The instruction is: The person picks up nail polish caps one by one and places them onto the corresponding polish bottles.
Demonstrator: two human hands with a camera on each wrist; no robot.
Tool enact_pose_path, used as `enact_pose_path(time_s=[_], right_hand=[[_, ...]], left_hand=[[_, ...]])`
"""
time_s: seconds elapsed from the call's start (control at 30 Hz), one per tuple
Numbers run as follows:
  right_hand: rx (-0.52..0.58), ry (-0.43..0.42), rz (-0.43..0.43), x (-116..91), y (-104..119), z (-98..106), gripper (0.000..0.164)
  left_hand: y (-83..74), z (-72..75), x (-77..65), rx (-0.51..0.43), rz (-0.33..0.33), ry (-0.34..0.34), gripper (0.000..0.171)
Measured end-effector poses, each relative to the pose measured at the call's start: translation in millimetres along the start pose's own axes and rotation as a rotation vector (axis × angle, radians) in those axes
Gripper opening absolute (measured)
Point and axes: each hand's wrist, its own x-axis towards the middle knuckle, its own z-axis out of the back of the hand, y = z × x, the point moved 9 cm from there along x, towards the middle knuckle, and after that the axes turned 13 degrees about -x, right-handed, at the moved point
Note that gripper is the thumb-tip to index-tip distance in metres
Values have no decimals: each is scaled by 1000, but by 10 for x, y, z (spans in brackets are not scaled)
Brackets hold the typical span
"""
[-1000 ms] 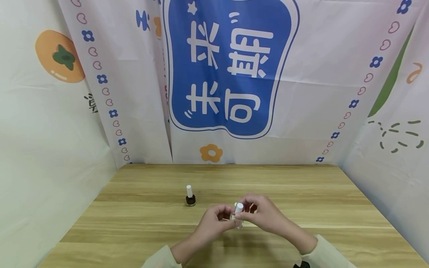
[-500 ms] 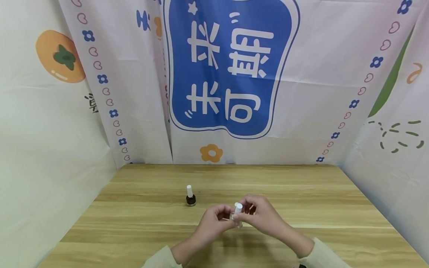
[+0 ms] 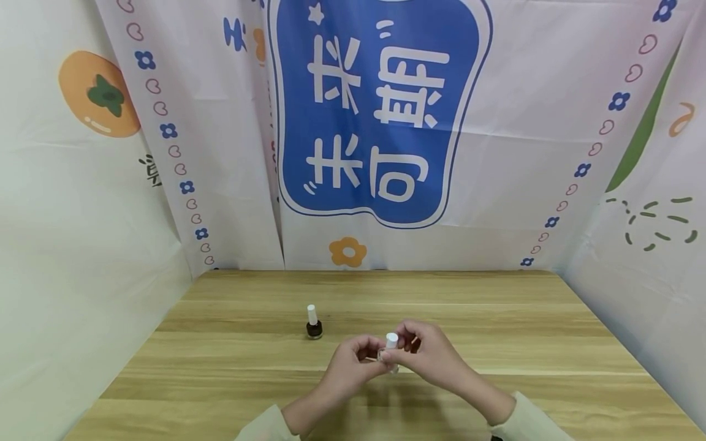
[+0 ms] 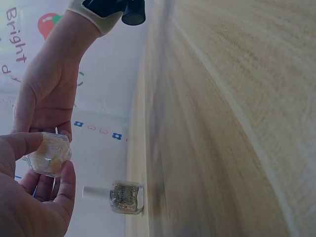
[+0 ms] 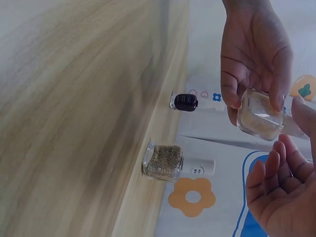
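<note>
A clear glass nail polish bottle [image 4: 48,157] with pale, shimmery contents is held above the table between both hands. My left hand [image 3: 353,366] pinches its glass body between thumb and fingers. At the white cap [image 3: 391,340], my right hand [image 3: 432,354] grips with thumb and fingertips. A nail polish bottle with gold glitter [image 5: 164,162] and a white cap stands upright on the table beyond the hands; they hide it in the head view. Further left, a dark nail polish bottle [image 3: 314,329] stands upright, also with a white cap.
The wooden table [image 3: 231,367] ends at a printed white cloth backdrop [image 3: 496,184] with a blue panel. More white cloth [image 3: 66,245] hangs along both sides. A black device [image 4: 132,11] sits at the right wrist.
The held bottle's cap has shifted slightly left and now covers the second white cap that showed behind it. The right hand has turned slightly; the left hand and dark bottle stay put.
</note>
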Motion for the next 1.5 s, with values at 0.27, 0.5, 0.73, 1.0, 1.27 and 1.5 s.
enact_pose_path(time_s=[0.27,0.5,0.73,1.0,1.27,1.5], right_hand=[[54,68,97,-16,51,63,21],[65,137,126,-19,98,49,20],[83,124,113,-9,107,53,18],[92,45,47,-4,59,54,12],[108,-28,-10,-13,-4,30,17],[115,-45,-41,-15,-26,6,21]], left_hand=[[10,16,12,-2,-9,4,24],[11,-3,3,-31,1,20,23],[-18,-14,-1,-35,-3,27,22],[-54,-18,-7,-68,-14,26,23],[-60,-11,-11,-52,-19,20,23],[-57,-11,-20,-56,-24,20,23]])
